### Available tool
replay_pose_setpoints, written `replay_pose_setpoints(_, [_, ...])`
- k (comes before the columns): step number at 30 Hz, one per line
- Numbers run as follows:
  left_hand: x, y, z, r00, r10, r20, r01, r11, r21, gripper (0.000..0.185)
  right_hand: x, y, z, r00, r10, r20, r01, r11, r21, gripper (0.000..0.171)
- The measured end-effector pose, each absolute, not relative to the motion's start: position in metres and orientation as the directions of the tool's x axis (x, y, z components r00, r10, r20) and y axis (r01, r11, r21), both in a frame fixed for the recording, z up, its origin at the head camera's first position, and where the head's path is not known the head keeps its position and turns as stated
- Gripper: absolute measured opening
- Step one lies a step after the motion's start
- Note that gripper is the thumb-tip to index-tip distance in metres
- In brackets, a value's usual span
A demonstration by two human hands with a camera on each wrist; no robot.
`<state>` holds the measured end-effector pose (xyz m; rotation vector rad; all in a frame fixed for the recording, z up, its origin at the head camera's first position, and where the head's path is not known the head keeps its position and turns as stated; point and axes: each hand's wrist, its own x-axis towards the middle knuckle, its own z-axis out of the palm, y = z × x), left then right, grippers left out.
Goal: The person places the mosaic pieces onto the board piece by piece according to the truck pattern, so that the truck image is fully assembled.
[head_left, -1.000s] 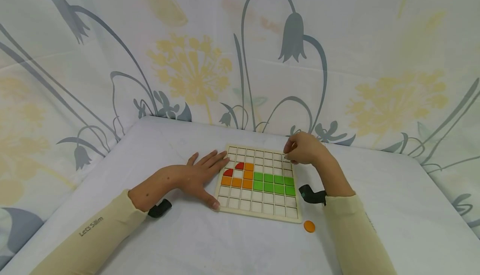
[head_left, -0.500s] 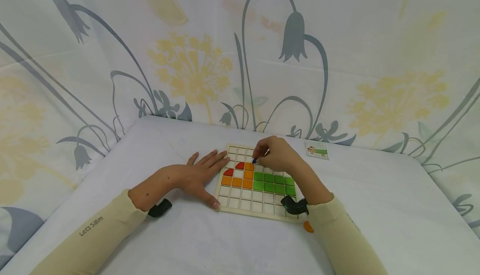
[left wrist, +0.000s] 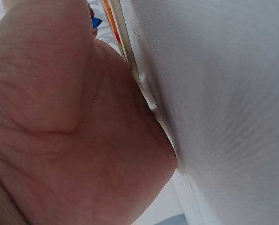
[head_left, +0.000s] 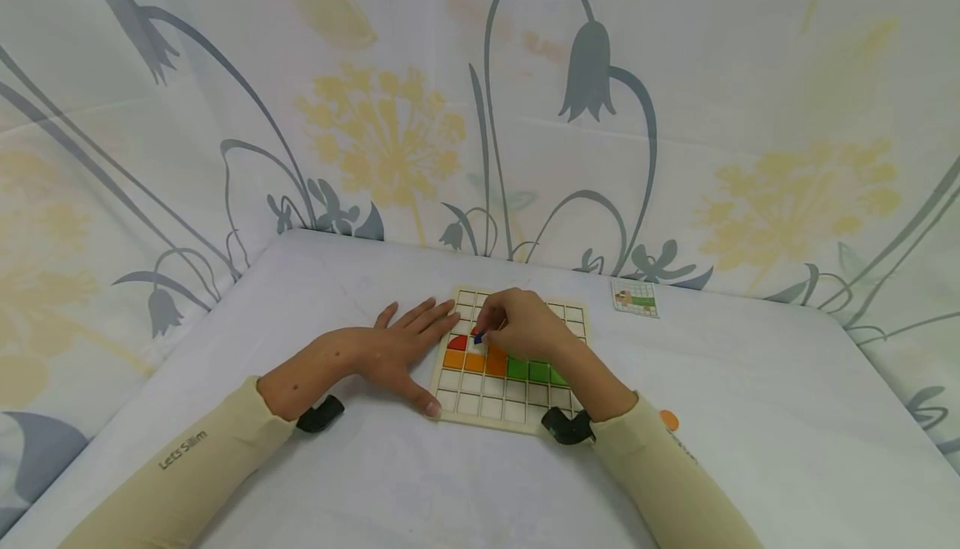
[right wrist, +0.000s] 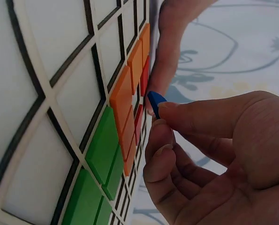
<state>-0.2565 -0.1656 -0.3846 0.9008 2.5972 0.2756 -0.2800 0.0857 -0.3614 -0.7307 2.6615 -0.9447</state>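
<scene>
A pale square grid board (head_left: 487, 425) lies on the white cloth, holding green tiles (head_left: 528, 370), orange tiles (head_left: 474, 363) and red curved tiles (head_left: 457, 342). My left hand (head_left: 393, 357) lies flat with spread fingers at the board's left edge, fingertips and thumb touching its rim. Between thumb and fingers, my right hand (head_left: 528, 328) pinches a small blue tile (right wrist: 156, 101) with a pointed end. That tile is held over the white cell between the red and orange tiles; in the right wrist view it looks apart from the board. My right hand and forearm hide part of the green tiles.
A small picture card (head_left: 634, 298) with a grid pattern lies behind the board to the right. An orange disc (head_left: 669, 421) rests on the cloth beside the right sleeve. A flower-printed cloth (head_left: 420, 116) rises behind the table.
My right hand has moved left from the board's far right corner, carrying the blue tile, and the card has come into view. The orange disc now shows right of the sleeve. My left hand stays put.
</scene>
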Motion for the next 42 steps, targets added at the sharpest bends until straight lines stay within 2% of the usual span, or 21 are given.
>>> replay_pose_setpoints(27, [-0.257, -0.165, -0.384, -0.718, 0.636, -0.284, 0.562, 0.77, 0.302, 0.132, -0.275, 0.073, -0.372, -0.865, -0.501, -0.029, -0.39, 0.707, -0.59, 0.015])
replay_pose_setpoints(42, [-0.257, -0.165, -0.385, -0.723, 0.63, -0.283, 0.558, 0.774, 0.298, 0.133, -0.275, 0.074, -0.37, -0.877, -0.479, -0.02, -0.381, 0.721, -0.579, 0.011])
